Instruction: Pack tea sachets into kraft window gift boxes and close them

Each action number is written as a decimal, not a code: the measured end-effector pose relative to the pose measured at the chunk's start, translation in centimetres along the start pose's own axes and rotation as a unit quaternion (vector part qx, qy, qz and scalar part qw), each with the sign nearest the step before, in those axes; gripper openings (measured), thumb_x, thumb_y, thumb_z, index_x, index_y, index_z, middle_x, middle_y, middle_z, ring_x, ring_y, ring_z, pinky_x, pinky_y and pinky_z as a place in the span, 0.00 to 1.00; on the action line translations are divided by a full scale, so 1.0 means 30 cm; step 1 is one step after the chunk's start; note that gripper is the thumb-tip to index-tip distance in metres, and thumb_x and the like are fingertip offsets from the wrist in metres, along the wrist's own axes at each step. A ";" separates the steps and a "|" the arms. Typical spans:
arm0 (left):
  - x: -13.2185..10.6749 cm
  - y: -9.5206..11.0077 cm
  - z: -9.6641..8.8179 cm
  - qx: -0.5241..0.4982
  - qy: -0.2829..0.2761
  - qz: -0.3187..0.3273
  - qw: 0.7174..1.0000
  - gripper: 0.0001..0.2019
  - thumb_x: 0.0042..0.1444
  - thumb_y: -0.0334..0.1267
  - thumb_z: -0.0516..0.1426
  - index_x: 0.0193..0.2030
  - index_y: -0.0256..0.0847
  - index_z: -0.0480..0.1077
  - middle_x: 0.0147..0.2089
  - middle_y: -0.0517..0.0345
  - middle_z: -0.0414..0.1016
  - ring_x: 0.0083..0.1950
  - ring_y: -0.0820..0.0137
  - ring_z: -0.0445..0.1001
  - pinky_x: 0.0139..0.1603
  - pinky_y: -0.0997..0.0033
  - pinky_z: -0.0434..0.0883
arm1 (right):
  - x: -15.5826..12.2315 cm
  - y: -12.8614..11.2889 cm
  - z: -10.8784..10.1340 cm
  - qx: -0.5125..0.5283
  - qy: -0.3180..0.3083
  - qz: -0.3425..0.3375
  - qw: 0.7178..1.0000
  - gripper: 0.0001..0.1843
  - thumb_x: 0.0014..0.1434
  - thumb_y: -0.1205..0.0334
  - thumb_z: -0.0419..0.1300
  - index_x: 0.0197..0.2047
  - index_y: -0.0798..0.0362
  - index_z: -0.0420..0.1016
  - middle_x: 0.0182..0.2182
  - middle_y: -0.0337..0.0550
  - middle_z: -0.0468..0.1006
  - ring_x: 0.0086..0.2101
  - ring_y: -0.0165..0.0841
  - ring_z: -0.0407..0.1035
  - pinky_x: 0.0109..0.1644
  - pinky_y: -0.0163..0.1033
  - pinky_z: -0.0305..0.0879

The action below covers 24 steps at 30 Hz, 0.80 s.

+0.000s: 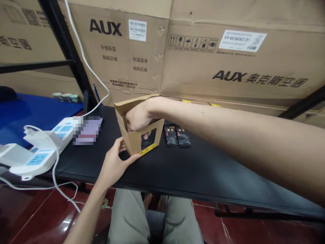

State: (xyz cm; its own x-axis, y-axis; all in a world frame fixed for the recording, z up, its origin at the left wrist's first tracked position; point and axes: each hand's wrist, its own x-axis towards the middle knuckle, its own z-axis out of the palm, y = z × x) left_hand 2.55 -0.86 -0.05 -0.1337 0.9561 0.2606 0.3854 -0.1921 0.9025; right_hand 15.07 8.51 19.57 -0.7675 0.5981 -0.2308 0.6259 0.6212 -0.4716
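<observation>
Brown corrugated cartons (165,51) printed AUX stand behind a black steel shelf upright (68,44). A black padded tabletop (203,162) runs across the view, with a blue surface (25,115) beyond its left end. At the left of the tabletop sit a white power strip (48,149) with its cable and a pixelated, blurred item (87,130). Three small lidded containers (66,97) stand at the far edge of the blue surface. Near the middle of the tabletop, a kraft paper box (130,142) stands tilted, its top open and a window in its front. The left hand (111,162) pinches the box's lower corner, thumb along the front edge and fingers behind. The right hand (138,118) reaches down through the open top, its fingers mostly hidden, so whether they grip anything cannot be told. Something dark shows through the window (148,139). Two black sachets (170,135) lie outside the box, just to its right.
</observation>
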 end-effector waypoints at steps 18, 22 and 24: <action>-0.001 0.007 -0.002 0.010 0.012 -0.006 1.000 0.34 0.51 0.53 0.71 0.61 0.45 0.68 0.61 0.47 0.81 0.60 0.54 0.82 0.67 0.48 0.77 | -0.097 0.006 -0.051 -0.021 -0.034 -0.007 0.999 0.13 0.71 0.65 0.56 0.39 0.58 0.82 0.33 0.39 0.83 0.34 0.28 0.78 0.48 0.37 0.76; -0.001 0.004 -0.004 0.014 0.012 -0.008 1.000 0.34 0.51 0.53 0.71 0.61 0.45 0.67 0.62 0.46 0.81 0.61 0.53 0.82 0.67 0.48 0.76 | -0.266 0.016 -0.098 -0.067 0.144 -0.073 0.985 0.15 0.74 0.62 0.54 0.47 0.56 0.82 0.40 0.41 0.84 0.39 0.28 0.78 0.50 0.35 0.71; 0.000 0.000 -0.005 0.016 0.010 -0.011 1.000 0.35 0.51 0.54 0.71 0.61 0.45 0.67 0.63 0.45 0.81 0.62 0.53 0.81 0.68 0.47 0.76 | -0.342 0.071 -0.093 -0.099 0.214 -0.060 0.970 0.14 0.74 0.60 0.55 0.48 0.56 0.82 0.40 0.41 0.84 0.39 0.29 0.77 0.50 0.36 0.69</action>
State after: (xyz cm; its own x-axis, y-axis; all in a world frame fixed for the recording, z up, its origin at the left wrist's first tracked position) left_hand 2.42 -0.89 0.01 -0.1610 0.9553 0.2479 0.4119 -0.1632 0.8965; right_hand 24.65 5.11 23.31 -0.7355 0.6442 0.2099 0.5824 0.7594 -0.2902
